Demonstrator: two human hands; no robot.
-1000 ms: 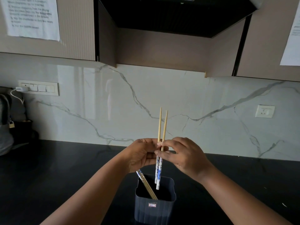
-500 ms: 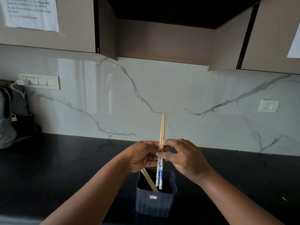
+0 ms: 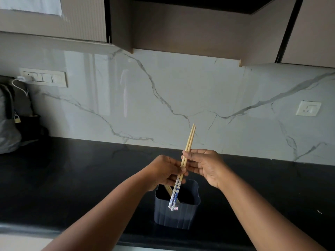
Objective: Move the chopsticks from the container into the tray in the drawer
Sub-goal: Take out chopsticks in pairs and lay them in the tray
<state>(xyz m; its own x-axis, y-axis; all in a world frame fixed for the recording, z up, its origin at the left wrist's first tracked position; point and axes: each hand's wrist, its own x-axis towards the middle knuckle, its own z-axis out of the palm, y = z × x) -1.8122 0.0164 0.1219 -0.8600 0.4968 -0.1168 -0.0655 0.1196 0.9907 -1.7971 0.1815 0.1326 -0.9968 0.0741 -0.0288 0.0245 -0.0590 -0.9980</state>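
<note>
A pair of wooden chopsticks (image 3: 189, 142) with blue-and-white patterned ends is held tilted above a dark plastic container (image 3: 176, 213) on the black counter. My left hand (image 3: 165, 171) grips the pair near its middle. My right hand (image 3: 206, 164) touches the same pair just above, with its fingers loosely spread. The patterned ends hang in front of the container's near wall. Another pair of plain wooden chopsticks (image 3: 168, 189) leans inside the container, mostly hidden. The drawer and its tray are out of view.
The black counter (image 3: 81, 178) runs along a marble backsplash. A grey bag (image 3: 10, 120) with a padlock sits at the far left under a switch panel (image 3: 45, 77). A wall socket (image 3: 308, 108) is at the right. Cabinets hang overhead.
The chopsticks have come together as a pair, tilted to the right and lifted out of the container. My right hand's fingers have loosened. The view has dipped downward.
</note>
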